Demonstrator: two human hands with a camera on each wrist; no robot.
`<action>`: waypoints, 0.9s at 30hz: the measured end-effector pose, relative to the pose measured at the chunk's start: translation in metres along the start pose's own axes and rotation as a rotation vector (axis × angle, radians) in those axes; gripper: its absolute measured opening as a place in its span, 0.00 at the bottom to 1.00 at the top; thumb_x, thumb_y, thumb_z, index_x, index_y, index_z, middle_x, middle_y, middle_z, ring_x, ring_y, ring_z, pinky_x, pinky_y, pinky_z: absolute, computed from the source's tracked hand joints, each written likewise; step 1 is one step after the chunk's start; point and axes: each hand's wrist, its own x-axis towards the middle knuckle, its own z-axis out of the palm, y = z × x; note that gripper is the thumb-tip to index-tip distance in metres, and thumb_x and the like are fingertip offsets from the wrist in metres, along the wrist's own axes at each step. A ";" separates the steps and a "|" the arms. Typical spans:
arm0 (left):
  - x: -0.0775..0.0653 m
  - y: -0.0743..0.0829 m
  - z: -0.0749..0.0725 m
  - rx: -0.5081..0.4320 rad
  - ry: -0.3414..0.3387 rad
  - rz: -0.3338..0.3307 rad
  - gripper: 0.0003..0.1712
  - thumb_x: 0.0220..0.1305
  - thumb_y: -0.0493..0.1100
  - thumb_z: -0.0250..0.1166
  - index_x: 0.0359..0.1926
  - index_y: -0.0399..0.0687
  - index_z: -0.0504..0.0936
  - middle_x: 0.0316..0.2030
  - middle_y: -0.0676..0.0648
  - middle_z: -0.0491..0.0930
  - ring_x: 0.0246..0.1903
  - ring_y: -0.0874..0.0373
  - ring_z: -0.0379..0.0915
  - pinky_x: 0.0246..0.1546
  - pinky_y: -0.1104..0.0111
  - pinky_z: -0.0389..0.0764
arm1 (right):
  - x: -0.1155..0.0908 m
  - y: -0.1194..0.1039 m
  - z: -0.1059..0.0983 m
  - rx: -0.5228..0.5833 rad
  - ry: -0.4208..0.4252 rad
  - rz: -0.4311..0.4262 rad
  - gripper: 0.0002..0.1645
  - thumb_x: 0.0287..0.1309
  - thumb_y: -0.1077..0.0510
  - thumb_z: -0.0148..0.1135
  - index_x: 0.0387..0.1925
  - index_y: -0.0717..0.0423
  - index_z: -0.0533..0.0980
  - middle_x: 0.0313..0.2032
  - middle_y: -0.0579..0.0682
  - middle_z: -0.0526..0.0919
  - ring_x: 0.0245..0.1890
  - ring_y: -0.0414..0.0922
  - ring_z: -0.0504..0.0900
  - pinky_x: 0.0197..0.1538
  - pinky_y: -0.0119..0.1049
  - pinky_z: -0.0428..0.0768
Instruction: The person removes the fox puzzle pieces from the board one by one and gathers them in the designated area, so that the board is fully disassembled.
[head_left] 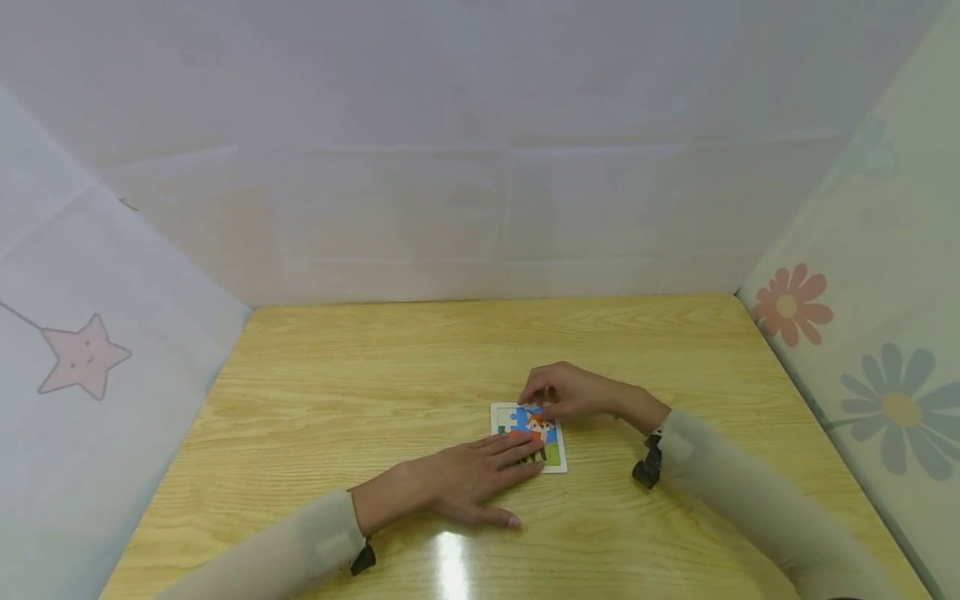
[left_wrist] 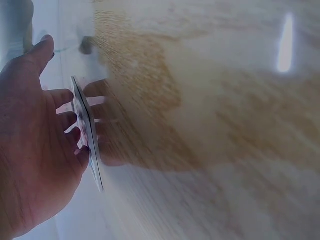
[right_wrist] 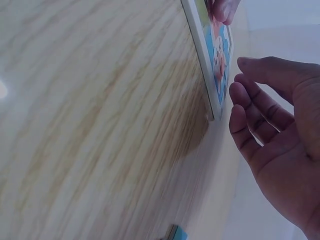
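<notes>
A small jigsaw puzzle (head_left: 553,457) in a white frame lies on the table, with an orange fox on a blue and green ground. Its upper left part shows bare tray. My left hand (head_left: 468,479) rests over the puzzle's lower left, fingers stretched across it and thumb out on the table side. At the upper right edge, my right hand (head_left: 572,390) hovers with bent fingers, thumb near the fox's head. The right wrist view shows that hand (right_wrist: 285,115) beside the puzzle (right_wrist: 218,60), nothing visible between thumb and fingers. In the left wrist view, fingertips meet the puzzle (left_wrist: 95,145).
The wooden table (head_left: 360,358) is bounded by a pale cloth at the back (head_left: 450,208) and printed cloths at the sides. A small teal-edged object (right_wrist: 177,233) lies on the table at the bottom of the right wrist view; its kind is unclear.
</notes>
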 end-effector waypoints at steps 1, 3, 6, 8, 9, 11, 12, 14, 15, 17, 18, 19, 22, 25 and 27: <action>0.000 0.000 0.000 0.005 0.003 0.002 0.48 0.79 0.75 0.35 0.86 0.53 0.49 0.86 0.46 0.36 0.85 0.47 0.34 0.82 0.53 0.51 | 0.002 0.000 0.000 0.000 -0.004 -0.006 0.18 0.64 0.69 0.72 0.55 0.59 0.86 0.44 0.52 0.86 0.41 0.47 0.84 0.41 0.41 0.85; -0.001 0.000 0.000 0.009 0.007 0.006 0.48 0.79 0.75 0.36 0.86 0.52 0.49 0.86 0.46 0.36 0.85 0.46 0.34 0.82 0.53 0.51 | 0.006 0.000 0.001 -0.002 -0.014 -0.006 0.18 0.63 0.69 0.72 0.55 0.60 0.86 0.44 0.53 0.86 0.41 0.47 0.84 0.42 0.40 0.84; -0.001 0.000 0.001 0.013 0.009 0.011 0.48 0.80 0.75 0.37 0.86 0.51 0.49 0.86 0.45 0.36 0.85 0.46 0.33 0.82 0.54 0.51 | 0.010 -0.002 0.002 -0.005 -0.037 0.005 0.19 0.63 0.68 0.73 0.55 0.60 0.85 0.45 0.53 0.86 0.41 0.47 0.83 0.43 0.39 0.83; -0.001 0.000 0.001 0.009 0.005 0.012 0.48 0.80 0.75 0.37 0.86 0.51 0.49 0.86 0.46 0.36 0.85 0.47 0.32 0.82 0.54 0.50 | 0.013 -0.003 0.002 -0.017 -0.057 0.017 0.19 0.63 0.67 0.74 0.56 0.60 0.85 0.45 0.52 0.85 0.41 0.45 0.82 0.43 0.37 0.83; -0.001 0.000 0.001 0.012 0.003 0.012 0.48 0.80 0.75 0.36 0.86 0.51 0.48 0.86 0.46 0.36 0.85 0.48 0.32 0.83 0.54 0.50 | 0.014 -0.003 0.002 -0.026 -0.064 0.019 0.19 0.63 0.67 0.74 0.56 0.59 0.86 0.45 0.52 0.85 0.41 0.44 0.82 0.43 0.35 0.82; -0.001 0.000 0.001 0.016 0.001 0.010 0.48 0.80 0.74 0.36 0.86 0.51 0.48 0.86 0.46 0.36 0.85 0.48 0.32 0.83 0.55 0.50 | 0.016 -0.003 0.003 -0.038 -0.079 0.023 0.19 0.63 0.66 0.74 0.56 0.59 0.86 0.44 0.51 0.84 0.40 0.43 0.81 0.43 0.34 0.82; -0.001 0.000 0.000 0.017 0.000 0.010 0.48 0.80 0.75 0.36 0.86 0.51 0.48 0.86 0.46 0.36 0.85 0.48 0.32 0.83 0.55 0.50 | 0.017 -0.003 0.003 -0.043 -0.085 0.024 0.19 0.63 0.66 0.74 0.56 0.59 0.86 0.44 0.51 0.84 0.40 0.43 0.81 0.42 0.34 0.82; -0.001 0.000 0.000 0.019 -0.003 0.010 0.48 0.80 0.75 0.36 0.86 0.51 0.49 0.86 0.46 0.36 0.85 0.48 0.33 0.83 0.54 0.50 | 0.019 -0.003 0.003 -0.046 -0.098 0.027 0.19 0.62 0.66 0.74 0.55 0.58 0.86 0.44 0.51 0.84 0.39 0.43 0.80 0.42 0.34 0.82; -0.001 0.000 0.000 0.018 -0.006 0.010 0.48 0.80 0.75 0.36 0.86 0.51 0.49 0.86 0.45 0.37 0.85 0.47 0.33 0.83 0.54 0.50 | 0.020 -0.003 0.004 -0.047 -0.104 0.029 0.19 0.62 0.66 0.74 0.55 0.58 0.86 0.44 0.51 0.83 0.39 0.44 0.80 0.42 0.34 0.82; -0.001 0.000 -0.002 0.016 -0.010 0.009 0.48 0.80 0.75 0.36 0.86 0.51 0.49 0.86 0.45 0.37 0.85 0.47 0.34 0.82 0.54 0.51 | 0.021 -0.003 0.003 -0.042 -0.119 0.036 0.19 0.62 0.67 0.74 0.55 0.58 0.86 0.44 0.51 0.82 0.39 0.44 0.80 0.43 0.34 0.82; -0.001 0.000 -0.002 0.015 -0.013 0.008 0.49 0.79 0.75 0.36 0.86 0.51 0.50 0.86 0.46 0.37 0.85 0.47 0.34 0.82 0.54 0.51 | 0.021 -0.004 0.003 -0.043 -0.127 0.041 0.19 0.62 0.67 0.74 0.55 0.58 0.86 0.44 0.51 0.82 0.40 0.44 0.79 0.43 0.34 0.81; -0.001 0.000 -0.003 0.016 -0.015 0.008 0.49 0.79 0.75 0.36 0.86 0.51 0.50 0.86 0.46 0.38 0.85 0.47 0.34 0.82 0.54 0.51 | 0.022 -0.004 0.003 -0.043 -0.135 0.043 0.20 0.62 0.67 0.74 0.56 0.57 0.86 0.44 0.50 0.82 0.40 0.44 0.79 0.44 0.34 0.81; -0.001 0.000 -0.005 0.027 -0.017 0.009 0.49 0.79 0.76 0.36 0.86 0.51 0.51 0.86 0.45 0.39 0.85 0.47 0.36 0.82 0.54 0.53 | 0.023 -0.004 0.003 -0.055 -0.157 0.055 0.20 0.63 0.66 0.73 0.56 0.56 0.86 0.45 0.49 0.80 0.41 0.43 0.78 0.45 0.33 0.80; -0.001 0.000 -0.005 0.035 -0.012 0.014 0.49 0.79 0.76 0.37 0.86 0.50 0.52 0.86 0.45 0.40 0.85 0.47 0.37 0.82 0.54 0.53 | 0.025 -0.006 0.002 -0.068 -0.173 0.061 0.19 0.64 0.66 0.73 0.56 0.55 0.86 0.45 0.48 0.80 0.42 0.44 0.78 0.46 0.33 0.80; -0.001 0.000 -0.005 0.036 -0.007 0.017 0.49 0.79 0.76 0.39 0.85 0.50 0.53 0.86 0.45 0.40 0.84 0.47 0.37 0.82 0.54 0.53 | 0.025 -0.006 0.002 -0.067 -0.178 0.066 0.19 0.64 0.66 0.73 0.56 0.55 0.86 0.45 0.49 0.80 0.42 0.45 0.78 0.46 0.34 0.80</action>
